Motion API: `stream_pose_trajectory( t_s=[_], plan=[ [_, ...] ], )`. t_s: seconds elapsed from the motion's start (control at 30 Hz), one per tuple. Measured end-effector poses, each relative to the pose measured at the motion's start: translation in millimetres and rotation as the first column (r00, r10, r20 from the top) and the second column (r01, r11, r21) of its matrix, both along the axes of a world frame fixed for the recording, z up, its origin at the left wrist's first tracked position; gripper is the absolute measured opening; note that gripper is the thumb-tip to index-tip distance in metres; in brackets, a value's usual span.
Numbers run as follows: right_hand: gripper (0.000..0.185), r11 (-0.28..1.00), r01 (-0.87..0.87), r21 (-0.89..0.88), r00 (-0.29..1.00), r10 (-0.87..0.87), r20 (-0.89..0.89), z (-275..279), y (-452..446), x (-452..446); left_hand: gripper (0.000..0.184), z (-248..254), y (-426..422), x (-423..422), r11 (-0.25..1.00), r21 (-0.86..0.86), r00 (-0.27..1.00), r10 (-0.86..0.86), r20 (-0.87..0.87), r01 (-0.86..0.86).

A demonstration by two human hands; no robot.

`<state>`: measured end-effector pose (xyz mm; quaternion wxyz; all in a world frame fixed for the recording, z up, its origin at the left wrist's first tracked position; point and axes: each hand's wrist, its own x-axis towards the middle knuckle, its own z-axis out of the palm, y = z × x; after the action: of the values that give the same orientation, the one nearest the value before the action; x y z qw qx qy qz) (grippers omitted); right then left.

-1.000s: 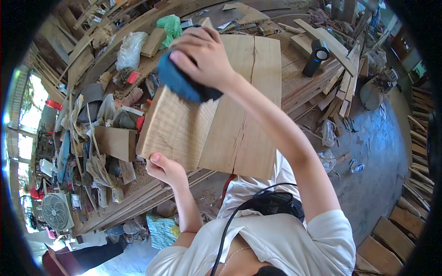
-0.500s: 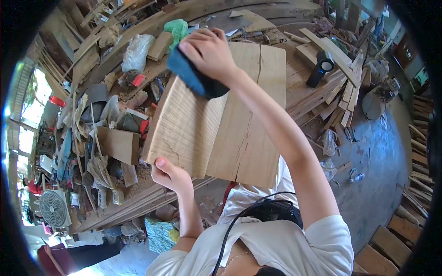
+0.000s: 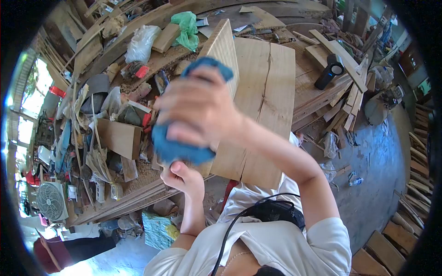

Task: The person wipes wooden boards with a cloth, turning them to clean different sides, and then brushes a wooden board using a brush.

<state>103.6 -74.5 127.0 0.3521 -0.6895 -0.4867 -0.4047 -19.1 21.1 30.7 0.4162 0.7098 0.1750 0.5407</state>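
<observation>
My right hand [image 3: 198, 108], blurred by motion, is wrapped round a blue cloth [image 3: 184, 146] and presses it on a tilted wooden board [image 3: 226, 48]. The cloth and hand hide the middle and lower part of that board. At its near end my left hand [image 3: 186, 180] grips the edge, thumb on top, just below the cloth. Beside the tilted board, to its right, lies a wide flat board [image 3: 271, 96] with a long dark crack.
A black cylindrical device [image 3: 329, 72] stands on planks at the right. Left are a cardboard-coloured block [image 3: 119, 138], a white plastic bag [image 3: 142, 43], a green bag [image 3: 185, 30] and scraps. A fan [image 3: 51, 201] stands at lower left; wood pieces line the right wall.
My right hand has swept the cloth from the board's far end down toward my left hand, uncovering the far end. The view has shifted slightly.
</observation>
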Motion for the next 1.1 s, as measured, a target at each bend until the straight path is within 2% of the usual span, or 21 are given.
stream_pose_trajectory(
  t_s=[0.03, 0.1, 0.13, 0.17, 0.2, 0.23, 0.27, 0.3, 0.33, 0.4, 0.47, 0.53, 0.57, 0.63, 0.7, 0.77, 0.8, 0.9, 0.97, 1.03, 1.1],
  plan=[
    [0.025, 0.995, 0.071, -0.062, 0.997, -0.071, 0.009, 4, -7, 21, 0.053, 3, 1, -2, 0.999, -0.035, 0.999, -0.039, -0.026, 0.038],
    [0.029, 0.973, 0.216, 0.081, 0.97, -0.205, -0.13, -1, -16, 93, 0.056, 14, 1, -3, 0.987, -0.106, 0.99, -0.126, -0.063, 0.119],
    [0.029, 0.965, 0.219, 0.141, 0.975, -0.21, -0.079, 1, -23, 121, 0.06, 19, -5, 2, 0.992, -0.063, 0.994, -0.11, 0.015, 0.111],
    [0.03, 0.954, 0.219, 0.204, 0.975, -0.219, -0.025, 9, -27, 132, 0.06, 20, -5, 3, 0.992, -0.048, 0.994, -0.113, 0.01, 0.113],
    [0.03, 0.963, 0.197, 0.184, 0.98, -0.192, -0.046, 8, -28, 135, 0.061, 20, -5, 2, 0.993, -0.034, 0.993, -0.117, 0.003, 0.117],
    [0.031, 0.972, 0.175, 0.159, 0.984, -0.165, -0.073, 9, -28, 128, 0.061, 19, -7, 1, 0.992, -0.025, 0.993, -0.12, -0.01, 0.12],
    [0.031, 0.98, 0.152, 0.13, 0.985, -0.14, -0.101, 12, -30, 116, 0.063, 22, -12, 6, 0.996, -0.016, 0.995, -0.086, 0.056, 0.087],
    [0.031, 0.982, 0.115, 0.151, 0.992, -0.105, -0.07, 9, -25, 100, 0.061, 21, -11, 4, 0.995, -0.013, 0.995, -0.104, 0.011, 0.104],
    [0.027, 0.995, 0.098, -0.027, 0.98, -0.101, -0.171, 12, -26, 71, 0.06, 19, -8, -2, 0.993, -0.012, 0.992, -0.118, -0.034, 0.117],
    [0.022, 0.998, -0.042, -0.039, 0.992, 0.037, -0.118, 14, -13, 8, 0.052, 13, -8, -5, 0.988, 0.104, 0.99, -0.103, -0.097, 0.113],
    [0.021, 0.985, -0.172, -0.014, 0.983, 0.171, -0.067, 10, -3, -39, 0.042, -7, -3, -6, 0.935, 0.344, 0.99, -0.039, -0.136, 0.084],
    [0.021, 0.986, -0.164, -0.029, 0.986, 0.164, -0.03, 8, -2, -37, 0.045, -11, 2, -4, 0.953, 0.27, 0.98, -0.093, -0.174, 0.138],
    [0.022, 0.987, -0.157, -0.036, 0.988, 0.157, -0.012, 8, -4, -34, 0.038, -12, 2, -4, 0.966, 0.183, 0.981, -0.164, -0.107, 0.181],
    [0.022, 0.992, -0.082, -0.095, 0.995, 0.076, -0.06, 16, -12, 3, 0.046, 34, -9, 2, 0.961, 0.022, 0.959, -0.277, 0.06, 0.277],
    [0.027, 0.992, 0.123, -0.027, 0.987, -0.125, -0.105, 15, -26, 56, 0.051, 27, -3, -2, 0.963, 0.04, 0.964, -0.264, -0.024, 0.265],
    [0.03, 0.98, 0.187, 0.073, 0.978, -0.179, -0.11, 8, -41, 113, 0.047, 26, -4, -4, 0.949, 0.071, 0.951, -0.308, 0.003, 0.307],
    [0.026, 0.976, 0.217, 0.012, 0.974, -0.216, -0.068, 13, -50, 121, 0.045, 26, -6, -3, 0.943, 0.077, 0.945, -0.328, 0.024, 0.325],
    [0.028, 0.974, 0.225, -0.029, 0.973, -0.223, 0.06, 17, -54, 113, 0.039, 22, -6, -6, 0.938, 0.097, 0.942, -0.335, 0.003, 0.333],
    [0.033, 0.974, 0.22, -0.045, 0.96, -0.224, -0.167, 21, -42, 70, 0.038, 17, -2, -5, 0.931, 0.11, 0.937, -0.343, -0.067, 0.348],
    [0.032, 0.967, 0.225, -0.123, 0.974, -0.226, 0.003, 22, -26, 26, 0.033, 26, -7, 4, 0.922, 0.036, 0.916, -0.387, 0.103, 0.386],
    [0.028, 1.0, 0.004, -0.03, 0.999, -0.003, 0.034, 18, -6, -19, 0.03, 20, -7, 7, 0.906, 0.005, 0.897, -0.419, 0.139, 0.423]
  ],
)
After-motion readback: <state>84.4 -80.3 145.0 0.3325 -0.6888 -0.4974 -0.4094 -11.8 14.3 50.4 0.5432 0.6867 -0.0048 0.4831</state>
